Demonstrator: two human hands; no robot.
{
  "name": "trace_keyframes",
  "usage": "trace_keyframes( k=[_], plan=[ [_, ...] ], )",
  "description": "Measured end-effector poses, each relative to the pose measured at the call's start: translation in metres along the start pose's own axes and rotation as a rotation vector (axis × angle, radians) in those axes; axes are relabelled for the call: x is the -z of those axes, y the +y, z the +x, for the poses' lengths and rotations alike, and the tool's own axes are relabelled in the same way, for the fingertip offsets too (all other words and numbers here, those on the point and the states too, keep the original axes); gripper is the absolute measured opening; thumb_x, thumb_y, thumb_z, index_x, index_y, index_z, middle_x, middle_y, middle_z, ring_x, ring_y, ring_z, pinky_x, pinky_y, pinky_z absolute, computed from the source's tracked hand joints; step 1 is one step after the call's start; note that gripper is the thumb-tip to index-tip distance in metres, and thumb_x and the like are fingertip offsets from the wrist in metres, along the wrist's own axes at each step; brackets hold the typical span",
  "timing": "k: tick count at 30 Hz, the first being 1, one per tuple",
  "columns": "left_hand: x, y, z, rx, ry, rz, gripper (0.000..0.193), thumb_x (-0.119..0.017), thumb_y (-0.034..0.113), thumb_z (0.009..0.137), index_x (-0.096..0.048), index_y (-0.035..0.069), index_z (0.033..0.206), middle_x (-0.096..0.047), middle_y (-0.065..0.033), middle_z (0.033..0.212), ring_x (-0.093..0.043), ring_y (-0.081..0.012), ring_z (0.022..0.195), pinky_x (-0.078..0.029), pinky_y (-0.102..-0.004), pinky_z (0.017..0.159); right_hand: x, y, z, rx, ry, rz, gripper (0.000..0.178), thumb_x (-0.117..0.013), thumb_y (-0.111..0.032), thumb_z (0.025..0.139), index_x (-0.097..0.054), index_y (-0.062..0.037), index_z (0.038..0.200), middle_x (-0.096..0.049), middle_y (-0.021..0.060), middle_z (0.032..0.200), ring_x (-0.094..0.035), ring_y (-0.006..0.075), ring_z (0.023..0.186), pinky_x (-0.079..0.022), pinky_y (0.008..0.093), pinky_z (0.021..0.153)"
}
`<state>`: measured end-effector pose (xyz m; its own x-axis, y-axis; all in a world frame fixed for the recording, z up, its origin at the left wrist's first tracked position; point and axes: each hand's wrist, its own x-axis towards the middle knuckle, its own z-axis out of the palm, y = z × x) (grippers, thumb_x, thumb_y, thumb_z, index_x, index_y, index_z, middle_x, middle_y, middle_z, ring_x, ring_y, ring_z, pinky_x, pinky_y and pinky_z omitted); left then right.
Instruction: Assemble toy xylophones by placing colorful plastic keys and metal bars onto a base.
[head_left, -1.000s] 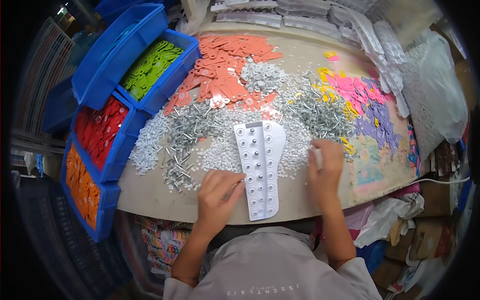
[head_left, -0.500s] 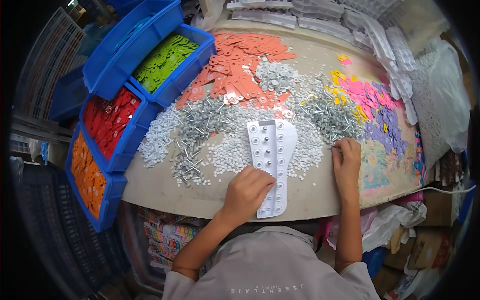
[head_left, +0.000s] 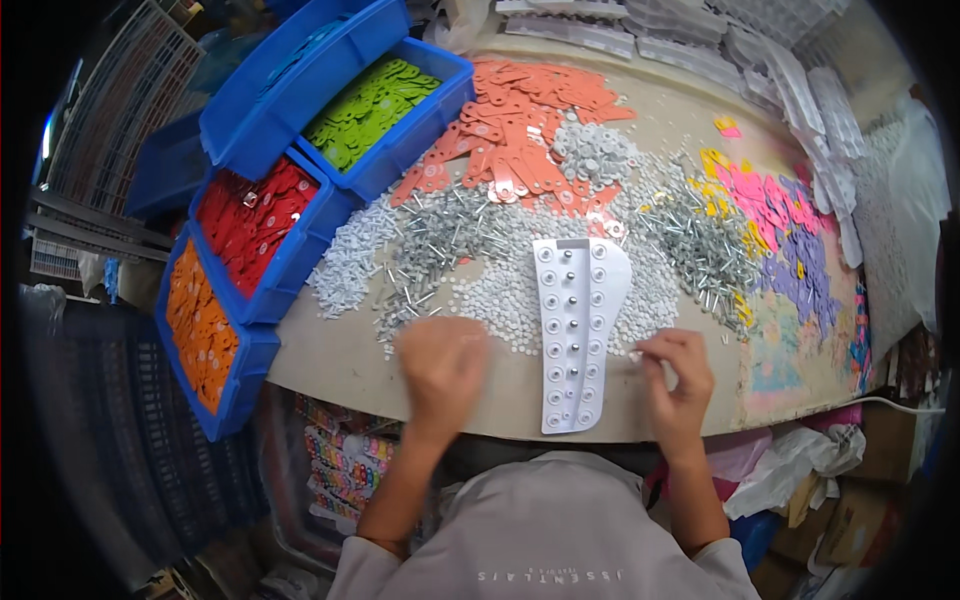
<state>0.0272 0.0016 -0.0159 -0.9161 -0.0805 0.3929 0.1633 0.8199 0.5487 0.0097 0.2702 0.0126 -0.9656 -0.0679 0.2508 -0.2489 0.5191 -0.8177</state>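
Note:
A white plastic holder lies on the table before me. Round cups line both its sides, and several metal posts stand along its middle groove. To its left, my left hand hovers by the near edge of the loose pieces; motion blur hides its fingers. On the other side of the holder, my right hand is closed in a pinch, close to small white round pieces. What its fingertips hold, if anything, is too small to make out. Silvery screws or rivets lie heaped beyond that hand.
Blue bins at the left hold orange, red and green flat pieces. Coral strips are piled at the back, with white caps beside them. Pink and purple pieces lie right. Clear plastic trays line the far edge.
My left hand has left the holder and moved left. My right hand has come from the screw heap toward the holder and nearer me. More metal posts show in the groove. The view has shifted.

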Motion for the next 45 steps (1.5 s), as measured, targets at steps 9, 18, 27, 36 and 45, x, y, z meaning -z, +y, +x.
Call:
trace_keyframes(
  k=[9, 18, 27, 36, 45],
  plan=[
    [0.024, -0.046, 0.012, 0.148, -0.098, 0.253, 0.010, -0.072, 0.011, 0.084, -0.067, 0.006, 0.091, -0.062, -0.0067, 0.091, -0.056, -0.0282, 0.095, -0.038, -0.0391, 0.088, -0.030, -0.009, -0.025, 0.086, -0.236, -0.013, 0.022, -0.074, 0.006, 0.074, -0.065, -0.0046, 0.091, -0.062, 0.0070, 0.085, -0.059, 0.0252, 0.079, -0.046, 0.0348, 0.073],
    [0.022, -0.017, 0.007, 0.422, -0.122, -0.094, 0.006, -0.067, 0.009, 0.088, -0.064, 0.004, 0.090, -0.062, -0.0102, 0.091, -0.057, -0.0293, 0.097, -0.041, -0.0429, 0.087, -0.031, -0.015, -0.023, 0.309, -0.297, -0.152, 0.020, -0.071, 0.008, 0.075, -0.065, -0.0030, 0.091, -0.066, 0.0077, 0.098, -0.058, 0.0280, 0.088, -0.047, 0.0375, 0.078],
    [0.026, -0.030, 0.004, 0.126, -0.143, 0.255, 0.011, -0.072, 0.009, 0.083, -0.068, 0.006, 0.093, -0.061, -0.0096, 0.098, -0.057, -0.0296, 0.098, -0.042, -0.0409, 0.087, -0.034, 0.006, -0.036, 0.262, -0.144, -0.033, 0.025, -0.069, 0.008, 0.075, -0.064, -0.0001, 0.098, -0.064, 0.0124, 0.101, -0.059, 0.0333, 0.093, -0.048, 0.0409, 0.081],
    [0.021, -0.041, 0.008, 0.172, -0.072, 0.235, 0.011, -0.070, 0.009, 0.084, -0.066, 0.005, 0.093, -0.059, -0.0101, 0.094, -0.057, -0.0310, 0.096, -0.042, -0.0412, 0.088, -0.040, 0.011, -0.039, 0.280, -0.093, -0.050, 0.022, -0.069, 0.009, 0.076, -0.064, -0.0003, 0.095, -0.063, 0.0123, 0.099, -0.058, 0.0312, 0.093, -0.047, 0.0386, 0.083],
    [0.023, 0.003, 0.014, 0.136, -0.214, -0.080, 0.009, -0.065, 0.002, 0.085, -0.066, 0.002, 0.094, -0.060, -0.0124, 0.094, -0.059, -0.0323, 0.090, -0.047, -0.0393, 0.080, -0.038, 0.015, -0.041, 0.299, -0.092, -0.056, 0.028, -0.071, 0.008, 0.073, -0.065, 0.0001, 0.099, -0.063, 0.0117, 0.102, -0.059, 0.0326, 0.094, -0.048, 0.0406, 0.083]
  ],
)
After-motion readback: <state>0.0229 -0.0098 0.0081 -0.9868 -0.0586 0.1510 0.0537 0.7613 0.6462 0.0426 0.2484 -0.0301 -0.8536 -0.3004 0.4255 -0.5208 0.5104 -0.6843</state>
